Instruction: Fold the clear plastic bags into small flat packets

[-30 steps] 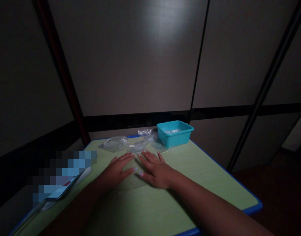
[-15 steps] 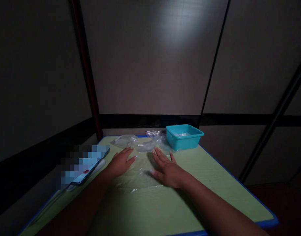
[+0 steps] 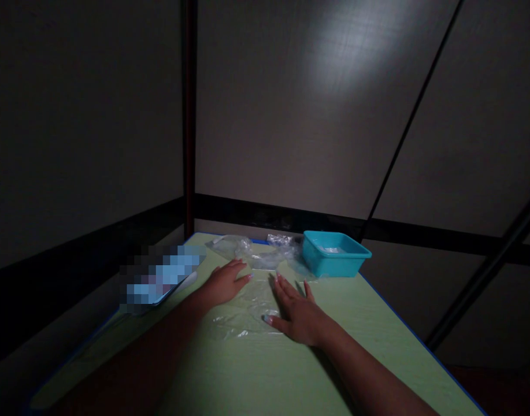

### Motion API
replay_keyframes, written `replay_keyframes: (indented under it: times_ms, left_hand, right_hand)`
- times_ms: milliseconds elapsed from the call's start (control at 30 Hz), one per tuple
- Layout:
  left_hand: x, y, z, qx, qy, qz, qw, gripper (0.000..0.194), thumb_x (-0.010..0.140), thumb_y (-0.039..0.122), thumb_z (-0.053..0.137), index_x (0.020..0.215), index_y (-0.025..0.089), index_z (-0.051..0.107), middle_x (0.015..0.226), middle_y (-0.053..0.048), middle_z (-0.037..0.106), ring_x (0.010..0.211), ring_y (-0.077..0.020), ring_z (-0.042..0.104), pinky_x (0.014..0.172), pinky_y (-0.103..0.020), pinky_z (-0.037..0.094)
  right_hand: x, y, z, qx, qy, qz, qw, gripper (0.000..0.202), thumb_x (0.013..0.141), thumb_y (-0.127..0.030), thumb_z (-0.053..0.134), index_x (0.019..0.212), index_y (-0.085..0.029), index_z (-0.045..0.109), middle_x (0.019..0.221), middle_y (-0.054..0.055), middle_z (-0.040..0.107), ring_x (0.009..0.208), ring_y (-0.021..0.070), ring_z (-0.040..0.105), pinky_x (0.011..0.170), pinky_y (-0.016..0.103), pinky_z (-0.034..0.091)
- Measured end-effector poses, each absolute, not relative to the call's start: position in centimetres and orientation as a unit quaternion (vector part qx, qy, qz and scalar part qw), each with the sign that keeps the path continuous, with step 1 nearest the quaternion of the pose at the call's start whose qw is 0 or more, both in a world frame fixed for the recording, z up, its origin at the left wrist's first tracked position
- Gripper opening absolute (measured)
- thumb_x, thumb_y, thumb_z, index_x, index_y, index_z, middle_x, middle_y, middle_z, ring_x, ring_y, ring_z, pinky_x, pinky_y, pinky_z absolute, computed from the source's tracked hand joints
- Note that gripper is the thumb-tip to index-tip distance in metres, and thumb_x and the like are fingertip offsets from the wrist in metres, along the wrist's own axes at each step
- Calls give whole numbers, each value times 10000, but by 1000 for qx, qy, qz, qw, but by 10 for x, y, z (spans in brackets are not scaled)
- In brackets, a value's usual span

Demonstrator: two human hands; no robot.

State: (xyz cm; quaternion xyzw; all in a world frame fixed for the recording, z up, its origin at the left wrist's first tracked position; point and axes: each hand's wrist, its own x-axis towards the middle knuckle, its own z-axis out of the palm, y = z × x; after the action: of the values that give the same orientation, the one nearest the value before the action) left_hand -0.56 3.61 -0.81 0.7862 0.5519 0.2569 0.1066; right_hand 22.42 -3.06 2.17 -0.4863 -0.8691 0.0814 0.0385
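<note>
A thin clear plastic bag (image 3: 258,297) lies spread on the pale green table (image 3: 247,375), with wrinkles along its near edge. On its left side rests my left hand (image 3: 225,282), palm down with the fingers stretched out. My right hand (image 3: 297,312) lies on the bag's right part, fingers spread and thumb pointing left. Neither hand grips anything. More crumpled clear plastic (image 3: 269,257) lies just beyond my fingertips, reaching towards the basin.
A turquoise basin (image 3: 340,266) with something whitish inside stands at the back right. At the left edge a blurred-out device (image 3: 169,277) leans on a white support. Dark-banded wall panels (image 3: 282,115) rise behind the table.
The view has tilted and shifted, so the table and basin appear a little further right. My right thumb is further from its fingers, and the bag's near edge looks more wrinkled.
</note>
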Motion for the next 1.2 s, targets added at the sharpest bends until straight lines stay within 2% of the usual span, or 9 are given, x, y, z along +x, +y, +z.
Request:
replay_keyframes:
  times_ms: [167,267,400,667,967,1100,1200]
  left_hand:
    - [-3,31,-7,792,552,247,86,471,839,488,387,1216,225,491,1356,-56,418,1290,-208,292,1041,-423,220]
    - [-3,28,-4,791,559,241,67,450,841,494,379,1210,260,486,1379,-41,383,1320,-222,215,1031,-507,175]
    - [-7,28,-1,774,590,224,49,457,829,475,397,1211,241,486,1406,-48,334,1344,-238,114,1021,-553,136]
    - [-8,32,-1,760,612,211,51,505,814,470,394,1254,227,444,1425,-61,293,1346,-238,95,1016,-550,141]
    - [-5,28,2,728,659,186,33,656,795,598,351,1323,208,370,1453,-119,192,1345,-296,-9,983,-583,160]
    - [-4,26,3,777,596,196,49,717,784,630,348,1357,200,307,1457,-106,183,1349,-266,15,1026,-509,156]
    - [-3,21,4,836,512,182,77,718,772,636,383,1364,241,287,1451,-65,220,1349,-233,77,1053,-443,142]
  right_hand:
    - [227,-28,22,-502,-860,74,51,699,850,-608,181,1401,-233,-31,1465,53,-6,1344,255,37,988,572,-140]
    - [231,-23,24,-530,-843,67,60,642,870,-570,138,1401,-242,-11,1468,29,17,1346,238,35,994,561,-141]
    - [239,-18,23,-558,-824,86,52,600,880,-545,127,1402,-261,38,1470,1,38,1347,214,21,1016,548,-93]
    - [247,-14,23,-546,-827,123,49,593,883,-538,130,1402,-274,19,1472,-1,19,1348,192,6,1009,565,-71]
    - [258,-2,23,-590,-797,122,43,600,884,-526,87,1408,-239,30,1471,-2,-2,1349,190,-6,1017,568,-49]
    - [260,-1,19,-589,-799,112,48,600,880,-540,76,1406,-256,23,1468,-3,-33,1348,187,-23,1004,583,-60]
    - [259,-4,19,-580,-806,117,22,621,867,-574,102,1404,-272,21,1468,15,-47,1346,212,-34,983,610,-60]
